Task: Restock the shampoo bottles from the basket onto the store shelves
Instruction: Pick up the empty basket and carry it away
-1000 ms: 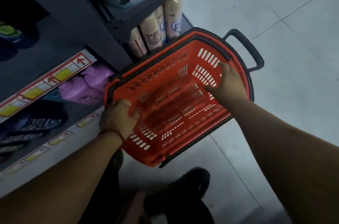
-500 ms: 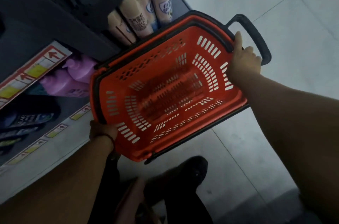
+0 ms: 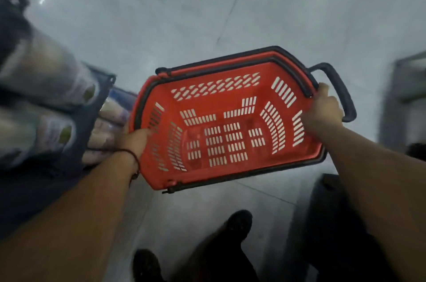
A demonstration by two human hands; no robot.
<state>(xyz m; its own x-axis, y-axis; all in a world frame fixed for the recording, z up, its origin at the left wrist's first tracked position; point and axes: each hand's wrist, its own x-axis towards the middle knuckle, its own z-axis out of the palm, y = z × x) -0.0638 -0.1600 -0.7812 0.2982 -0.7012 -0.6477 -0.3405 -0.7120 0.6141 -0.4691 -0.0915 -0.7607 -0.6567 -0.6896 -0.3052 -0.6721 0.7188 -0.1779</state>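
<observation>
Grey tiled floor (image 3: 207, 16) of a shop aisle, blurred.

Head view (the only view):
- Red basket (image 3: 214, 86): held in the air above the floor, just right of the dark shelf unit (image 3: 92, 124). Nothing inside.
- Orientation: long axis runs left to right across the frame. The mouth faces up. A black pull handle (image 3: 341, 90) projects from the right end.
- Left hand (image 3: 136, 143): grips the left end rim.
- Right hand (image 3: 322, 111): grips the right end rim, beside the handle.
- The hands are well apart, one at each end.
- Pale bottles (image 3: 108, 124): shelved, with unreadable labels.
- Progress (a judgement): the basket is emptied and restocking looks complete. Likely only stowing the basket remains.
</observation>
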